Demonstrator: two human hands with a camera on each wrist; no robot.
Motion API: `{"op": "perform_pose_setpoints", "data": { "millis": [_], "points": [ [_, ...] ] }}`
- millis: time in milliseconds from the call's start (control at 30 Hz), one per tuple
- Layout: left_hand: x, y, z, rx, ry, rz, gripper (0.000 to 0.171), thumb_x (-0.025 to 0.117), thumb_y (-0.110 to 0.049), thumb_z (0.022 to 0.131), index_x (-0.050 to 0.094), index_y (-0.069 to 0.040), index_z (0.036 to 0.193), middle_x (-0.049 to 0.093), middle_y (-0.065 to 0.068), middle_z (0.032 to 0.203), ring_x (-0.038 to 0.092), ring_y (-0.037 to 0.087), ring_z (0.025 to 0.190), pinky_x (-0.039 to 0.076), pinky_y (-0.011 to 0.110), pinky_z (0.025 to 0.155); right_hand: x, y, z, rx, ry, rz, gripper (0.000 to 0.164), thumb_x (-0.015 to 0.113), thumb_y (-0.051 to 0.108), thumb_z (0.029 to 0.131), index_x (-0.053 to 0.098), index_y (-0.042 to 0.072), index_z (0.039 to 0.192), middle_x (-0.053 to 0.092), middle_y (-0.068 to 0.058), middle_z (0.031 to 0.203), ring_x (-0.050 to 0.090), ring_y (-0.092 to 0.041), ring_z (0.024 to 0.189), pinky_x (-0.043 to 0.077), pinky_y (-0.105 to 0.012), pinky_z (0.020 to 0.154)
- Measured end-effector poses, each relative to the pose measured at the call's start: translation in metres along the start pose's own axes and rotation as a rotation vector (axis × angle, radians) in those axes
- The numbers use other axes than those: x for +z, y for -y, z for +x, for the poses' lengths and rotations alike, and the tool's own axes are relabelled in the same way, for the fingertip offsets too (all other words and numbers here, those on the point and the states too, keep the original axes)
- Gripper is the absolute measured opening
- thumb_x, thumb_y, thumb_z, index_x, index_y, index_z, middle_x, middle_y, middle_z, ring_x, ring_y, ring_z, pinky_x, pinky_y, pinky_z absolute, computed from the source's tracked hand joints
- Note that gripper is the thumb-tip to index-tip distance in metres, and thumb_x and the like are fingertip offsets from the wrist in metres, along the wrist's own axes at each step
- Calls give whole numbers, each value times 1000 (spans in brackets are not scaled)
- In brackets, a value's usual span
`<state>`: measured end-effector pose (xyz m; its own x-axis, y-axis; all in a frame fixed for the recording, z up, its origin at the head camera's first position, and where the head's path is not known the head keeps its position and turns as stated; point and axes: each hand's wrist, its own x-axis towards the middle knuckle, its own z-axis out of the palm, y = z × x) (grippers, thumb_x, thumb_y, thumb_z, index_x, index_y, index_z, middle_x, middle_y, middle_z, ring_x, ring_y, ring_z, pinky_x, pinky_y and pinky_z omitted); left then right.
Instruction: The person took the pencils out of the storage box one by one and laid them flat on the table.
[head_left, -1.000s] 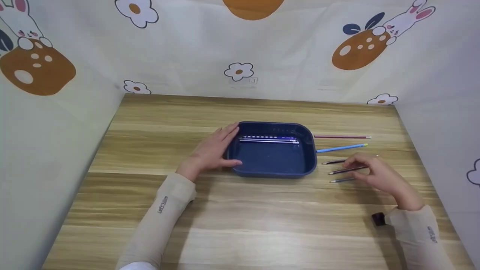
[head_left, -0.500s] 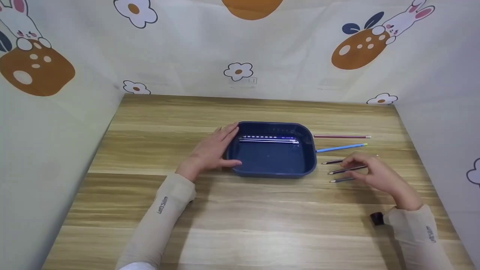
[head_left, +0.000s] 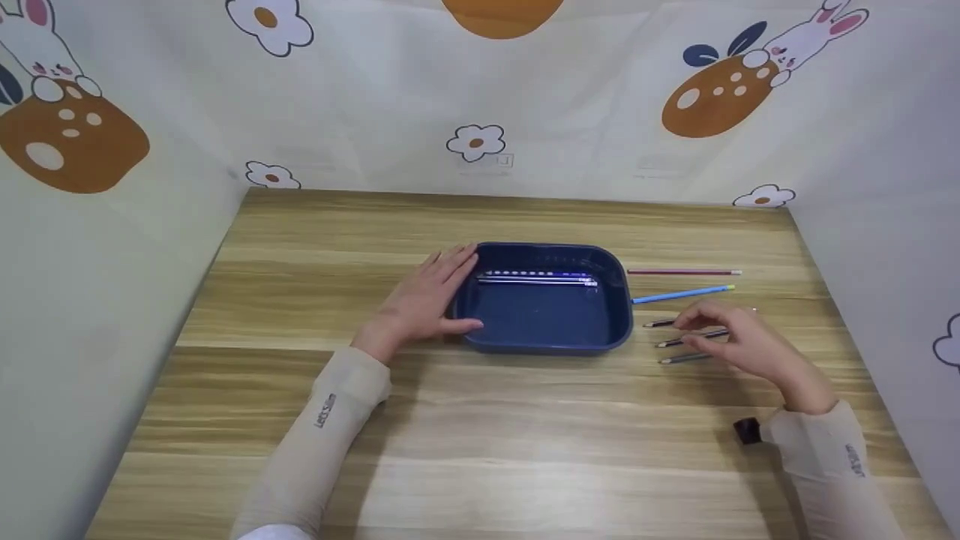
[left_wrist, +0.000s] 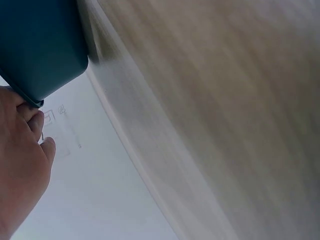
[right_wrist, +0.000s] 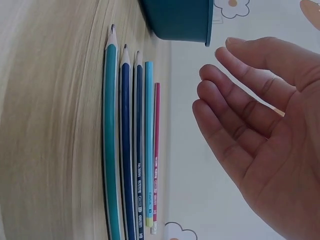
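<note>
My left hand (head_left: 418,301) holds the left end of a dark blue rectangular tub (head_left: 547,350). Its thumb lies over the rim, and in the left wrist view its fingers (left_wrist: 36,122) bend under the rim from outside. Slim pencils (head_left: 536,280) lie along the tub's far inner side. My right hand (head_left: 739,341) hovers over pencils right of the tub, fingers loosely curved and holding nothing. Side by side in the right wrist view lie a teal pencil (right_wrist: 111,130), a dark blue pencil (right_wrist: 126,135), a black pencil (right_wrist: 139,125), a light blue pencil (right_wrist: 148,140) and a pink pencil (right_wrist: 157,135).
The wooden tabletop (head_left: 525,442) reaches back to a patterned cloth wall (head_left: 375,112), with further cloth on both sides. A small black block (head_left: 747,431), apparently the wrist camera, hangs at my right sleeve (head_left: 821,442).
My right hand has shifted slightly left over the pencils, the black block at its sleeve going with it. The left hand and the tub have stayed put.
</note>
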<state>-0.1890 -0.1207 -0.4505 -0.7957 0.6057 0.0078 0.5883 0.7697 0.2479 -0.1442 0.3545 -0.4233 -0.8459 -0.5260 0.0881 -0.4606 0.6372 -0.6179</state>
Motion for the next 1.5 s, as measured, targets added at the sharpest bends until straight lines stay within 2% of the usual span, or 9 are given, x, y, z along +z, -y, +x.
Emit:
{"op": "perform_pose_setpoints", "data": {
  "millis": [200,400,567,733,867,967,1200,1400,1500],
  "points": [
    [-1,0,0,11,-8,6,106,56,-73,86,16,-8,160,8,4,170,12,25,157,12,45,130,1,5,9,-49,5,10,16,71,1,89,70,7,104,72,-6,102,68,-9,96,54,-16,86],
    [0,0,0,11,-2,7,106,56,-72,87,15,-8,160,7,4,170,11,24,157,12,45,130,3,12,18,-38,19,34,13,69,1,90,70,2,103,74,-10,101,70,-12,97,57,-18,87],
    [0,0,0,6,5,10,106,54,-74,87,15,-9,161,7,3,170,10,21,157,11,44,131,8,16,27,-39,18,39,11,70,6,91,71,6,101,74,-8,100,69,-10,96,56,-16,88],
    [0,0,0,12,-6,-3,106,56,-72,87,15,-8,160,8,4,170,11,21,157,12,44,130,11,22,34,-28,33,38,13,69,8,92,70,4,105,73,-11,103,66,-3,99,58,-28,91],
    [0,0,-1,15,-16,-10,105,57,-70,87,16,-8,160,8,4,170,12,21,157,12,44,130,14,25,40,-32,35,36,15,70,9,92,70,5,106,73,-8,106,65,-1,100,58,-32,91],
    [1,0,-1,16,-21,-11,105,57,-71,87,17,-7,160,9,4,170,13,20,157,13,43,130,17,28,43,-38,35,49,16,70,10,92,71,6,107,73,-5,107,65,-2,101,58,-32,91],
    [1,0,-1,8,-16,-10,106,56,-72,86,16,-9,160,8,3,170,12,19,157,12,43,130,22,34,50,-39,54,65,19,69,12,93,69,3,110,72,-8,110,66,-11,104,57,-42,93],
    [1,0,-1,10,-25,-25,105,59,-70,87,17,-8,160,9,4,170,13,21,157,14,44,130,27,39,57,-33,41,45,20,70,13,92,69,3,110,72,-8,109,67,-18,102,57,-33,93],
    [2,0,-1,13,-29,-35,104,60,-68,87,18,-8,160,10,4,170,14,21,156,14,44,130,29,41,61,-45,25,35,19,72,11,91,69,5,108,71,-6,107,67,-17,100,57,-30,92]
  ]
}}
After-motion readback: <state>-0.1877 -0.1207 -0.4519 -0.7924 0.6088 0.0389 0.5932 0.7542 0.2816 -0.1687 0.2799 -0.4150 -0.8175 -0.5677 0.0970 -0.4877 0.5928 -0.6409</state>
